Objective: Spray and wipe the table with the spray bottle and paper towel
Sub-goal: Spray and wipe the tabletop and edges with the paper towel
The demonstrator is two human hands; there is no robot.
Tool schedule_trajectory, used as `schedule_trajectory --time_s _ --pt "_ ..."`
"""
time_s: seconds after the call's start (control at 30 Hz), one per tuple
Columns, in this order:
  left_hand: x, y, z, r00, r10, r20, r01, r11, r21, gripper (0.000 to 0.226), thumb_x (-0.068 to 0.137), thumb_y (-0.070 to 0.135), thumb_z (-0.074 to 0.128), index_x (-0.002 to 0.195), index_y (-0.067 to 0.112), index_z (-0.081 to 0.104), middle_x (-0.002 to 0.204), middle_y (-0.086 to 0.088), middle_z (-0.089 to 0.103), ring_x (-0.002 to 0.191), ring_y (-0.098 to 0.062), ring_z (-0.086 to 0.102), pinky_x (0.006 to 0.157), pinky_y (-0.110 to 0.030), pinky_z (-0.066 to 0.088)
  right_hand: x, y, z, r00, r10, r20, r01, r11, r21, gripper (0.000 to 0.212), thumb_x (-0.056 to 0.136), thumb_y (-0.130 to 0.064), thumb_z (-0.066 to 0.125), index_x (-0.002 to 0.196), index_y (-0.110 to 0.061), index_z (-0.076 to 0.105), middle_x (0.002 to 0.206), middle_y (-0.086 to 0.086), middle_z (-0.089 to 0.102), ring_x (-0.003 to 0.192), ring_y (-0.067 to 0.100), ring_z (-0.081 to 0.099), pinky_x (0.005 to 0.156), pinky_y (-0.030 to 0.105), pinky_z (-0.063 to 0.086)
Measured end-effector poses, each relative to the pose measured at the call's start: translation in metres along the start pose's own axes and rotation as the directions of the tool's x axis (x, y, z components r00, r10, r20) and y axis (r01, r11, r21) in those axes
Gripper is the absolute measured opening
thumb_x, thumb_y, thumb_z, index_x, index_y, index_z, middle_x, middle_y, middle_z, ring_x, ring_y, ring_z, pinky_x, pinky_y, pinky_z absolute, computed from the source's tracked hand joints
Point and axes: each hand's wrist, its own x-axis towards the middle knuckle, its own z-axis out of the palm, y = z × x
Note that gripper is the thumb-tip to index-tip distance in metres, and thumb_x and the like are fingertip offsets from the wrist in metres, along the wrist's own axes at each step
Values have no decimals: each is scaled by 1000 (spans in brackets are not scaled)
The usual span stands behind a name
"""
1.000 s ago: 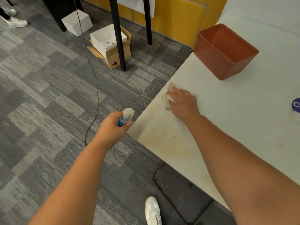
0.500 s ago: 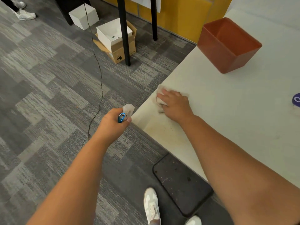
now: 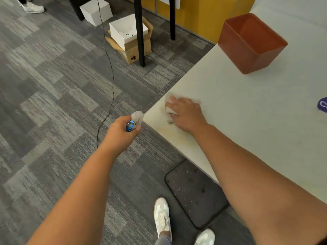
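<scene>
- Pressing down on a crumpled towel [image 3: 168, 110] with right hand [image 3: 185, 114], fingers curled over it and clamped on it, near the table [image 3: 247, 124] corner at about 12 o'clock from frame centre.
- Showing towel edges white and bunched past the fingertips toward 10 o'clock, flat against the tabletop.
- Gripping a spray bottle [image 3: 134, 121] in left hand [image 3: 122, 133], fingers wrapped tight round it, held off the table over the carpet [image 3: 53, 103], just beside the table corner at 9 o'clock from the right hand.
- Seeing only the bottle's pale cap and a blue part past the thumb; rest hidden in the fist.
- Noting yellowish staining on the tabletop near the edge, at 6 o'clock from the towel.
- Sitting on the table well apart from the towel, toward 1 o'clock: an orange bin [image 3: 251, 43], open-topped, upright.
- Peeking in at the frame's 3 o'clock edge, on the table: a purple sticker [image 3: 323, 104], cut off.
- Lying on the floor at 5 o'clock below the table edge: a dark mat [image 3: 194, 191], speckled.
- Standing at 6 o'clock: two white shoes [image 3: 161, 216], one partly on the mat's edge.
- Resting on the carpet at 11 o'clock: cardboard boxes [image 3: 131, 38], beside a black leg [image 3: 139, 32], with a thin cable [image 3: 109, 68] running down past them.
</scene>
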Motion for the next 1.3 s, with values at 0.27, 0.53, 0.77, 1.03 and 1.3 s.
schedule_trajectory --time_s 0.27,0.53,0.77,1.03,1.3 --pt "-8 -8 -10 1000 -15 -12 16 1000 20 23 93 35 62 87 13 57 87 -4 50 69 -18 47 65 -35 43 -27 18 -8 990 -51 -128 63 994 93 54 70 -45 36 114 -31 65 137 -11 51 126 26 42 101 38 29" --pt "-18 -19 -20 999 -53 -12 53 998 -30 17 92 34 62 99 19 61 95 -6 61 85 -31 61 76 -48 52 -25 -26 12 962 -268 56 264 962 67 53 78 -32 42 130 -38 51 145 -16 40 132 20 34 105 45 28" --pt "-25 -25 -17 997 -79 -24 78 996 -42 12 92 36 62 92 24 60 89 -4 55 72 -19 52 65 -40 47 -15 -4 6 997 -52 -55 53 999 12 49 88 -30 48 136 -36 45 150 -9 34 134 28 30 106 46 25" --pt "-31 -27 -9 997 -67 -31 66 997 -25 16 93 30 62 84 21 53 80 2 44 65 -14 42 60 -29 35 -46 -15 12 963 -268 26 264 958 111 49 71 -34 45 117 -41 63 139 -19 46 128 20 41 102 43 32" --pt "-39 -17 9 999 -43 -9 42 997 -70 9 94 25 62 93 26 53 82 5 45 67 -11 44 64 -29 37 -37 -9 6 992 -121 16 121 993 17 50 79 -38 42 128 -39 53 147 -11 38 132 26 34 103 47 31"
